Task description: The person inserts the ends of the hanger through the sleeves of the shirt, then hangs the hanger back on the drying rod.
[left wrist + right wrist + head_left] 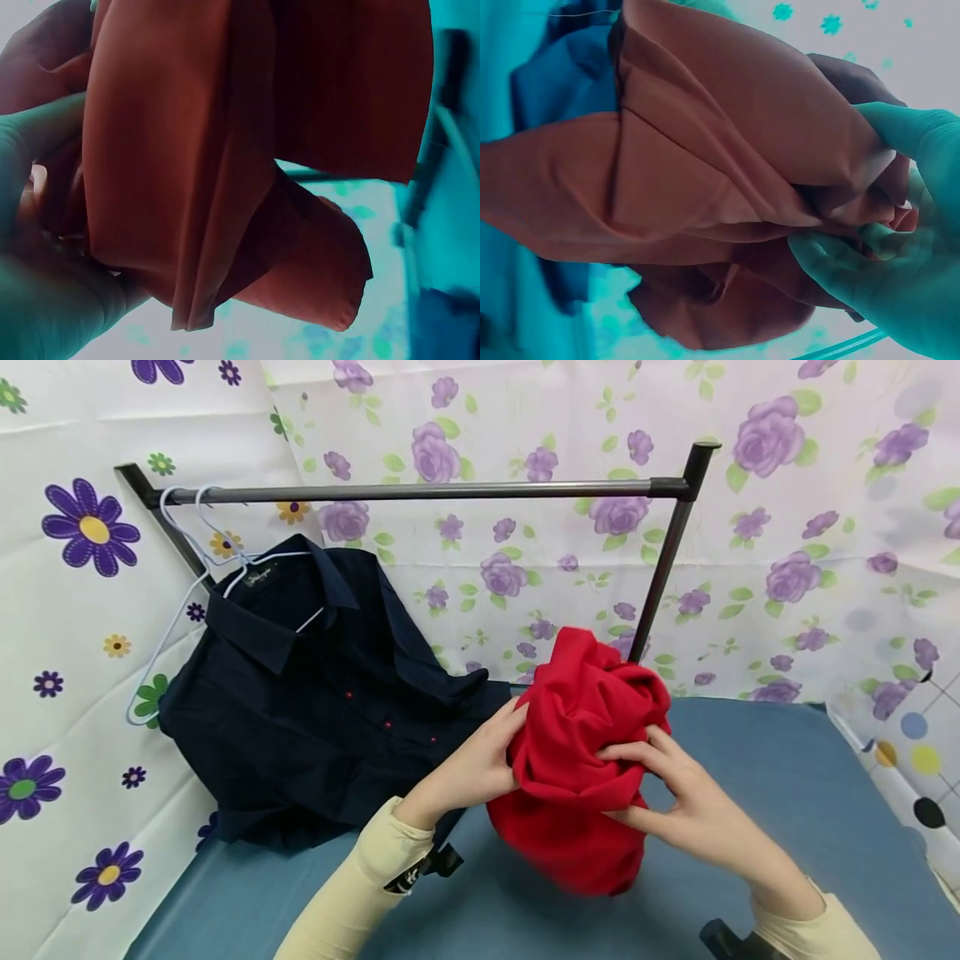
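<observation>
A blue cloth-covered surface (pixel 757 802) spreads across the lower frame, its far edge meeting a white sheet with purple roses (pixel 510 535). Right of centre, the left hand (pixel 472 764) and right hand (pixel 693 802) grip opposite sides of a bunched red fabric bundle (pixel 577 752). A dark navy button-up shirt (pixel 300 693) (red buttons, I notice) crowds the left, under a black metal rail (pixel 450 491); more room lies at right.
</observation>
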